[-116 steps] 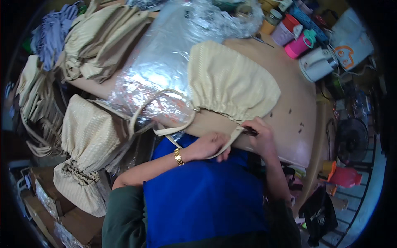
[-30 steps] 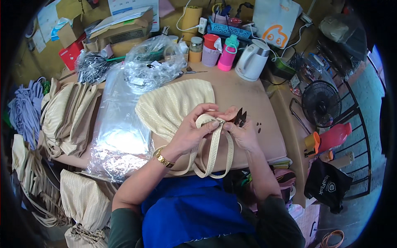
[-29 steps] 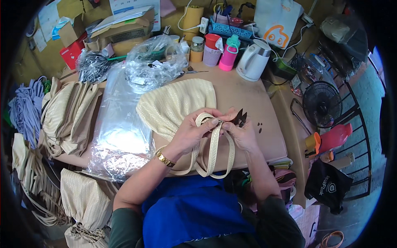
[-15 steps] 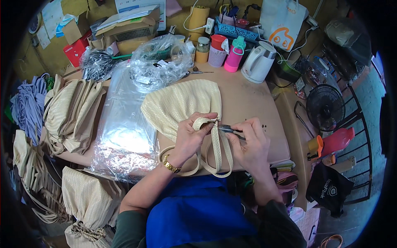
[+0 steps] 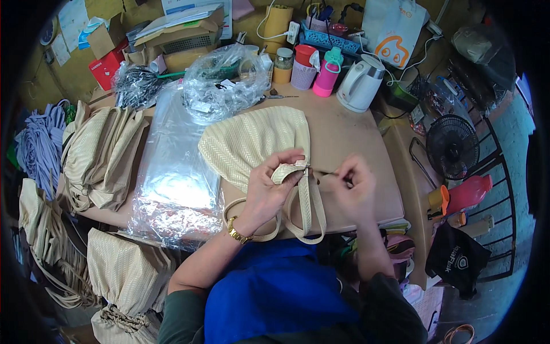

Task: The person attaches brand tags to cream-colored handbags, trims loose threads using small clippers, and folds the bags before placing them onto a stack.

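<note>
Bench (image 5: 344, 126): its front edge is running past the blue apron (image 5: 269, 298), its right edge is slanting toward a lower ledge, and brown surface is showing between the cream bag and that side
Plastic sheets (image 5: 172, 163): are lying left of the cream bag and glinting near the front edge
Cream bag (image 5: 258, 135): is resting on the bench, mid-way across, beyond the left hand
Black bag (image 5: 457, 256): is hanging to the right, bearing white lettering and an emblem
White bag (image 5: 395, 34): is standing at the back, showing an orange line drawing
Left hand (image 5: 266, 192): its fingers are closing tightly on the folded strap end
Right hand (image 5: 355, 186): is blurring, its fingers curling round a dark tool (image 5: 327, 172) pointing at the strap; its exact shape is escaping the eye
Strap (image 5: 305, 206): is looping down to the front edge
Red box (image 5: 107, 67): is carrying pale print
Metal piece (image 5: 302, 165): is glinting at the pinched strap end
</note>
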`<act>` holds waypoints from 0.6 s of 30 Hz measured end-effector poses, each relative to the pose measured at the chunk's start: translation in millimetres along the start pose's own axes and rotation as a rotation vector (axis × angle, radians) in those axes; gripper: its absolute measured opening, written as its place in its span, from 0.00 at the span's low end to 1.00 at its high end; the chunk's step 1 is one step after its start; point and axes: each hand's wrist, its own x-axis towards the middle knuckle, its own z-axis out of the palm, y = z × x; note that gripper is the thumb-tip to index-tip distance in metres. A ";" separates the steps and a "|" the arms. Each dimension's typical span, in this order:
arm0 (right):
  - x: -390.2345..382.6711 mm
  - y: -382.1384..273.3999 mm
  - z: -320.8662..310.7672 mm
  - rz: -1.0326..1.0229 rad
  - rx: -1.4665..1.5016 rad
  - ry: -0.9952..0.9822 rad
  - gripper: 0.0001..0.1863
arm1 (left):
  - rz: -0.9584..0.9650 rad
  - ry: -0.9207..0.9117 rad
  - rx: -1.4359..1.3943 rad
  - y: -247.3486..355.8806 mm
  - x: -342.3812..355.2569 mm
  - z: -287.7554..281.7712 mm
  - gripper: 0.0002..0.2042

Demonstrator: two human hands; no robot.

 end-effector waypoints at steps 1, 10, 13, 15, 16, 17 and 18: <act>4.8 0.8 1.3 0.072 0.290 0.097 0.13 | 0.021 -0.005 -0.049 3.6 0.7 1.1 0.26; 26.4 12.0 -83.7 0.273 0.489 -0.058 0.18 | 0.020 -0.586 0.327 9.5 41.6 -54.9 0.21; 45.7 8.5 -150.0 0.122 0.465 0.067 0.21 | -0.197 -0.710 0.808 -46.3 46.9 -82.1 0.30; 51.9 4.2 -198.2 0.160 0.317 -0.035 0.22 | -0.028 -0.694 1.028 -71.6 44.9 -96.0 0.29; 52.8 0.1 -206.5 0.099 0.291 0.055 0.21 | -0.028 -0.670 1.070 -74.3 46.8 -99.7 0.30; 51.2 -3.6 -220.3 0.078 0.265 0.083 0.21 | -0.029 -0.642 1.114 -74.7 48.1 -104.4 0.30; 44.5 -10.7 -237.7 0.095 0.157 0.107 0.21 | -0.071 -0.654 1.172 -66.8 56.0 -106.1 0.31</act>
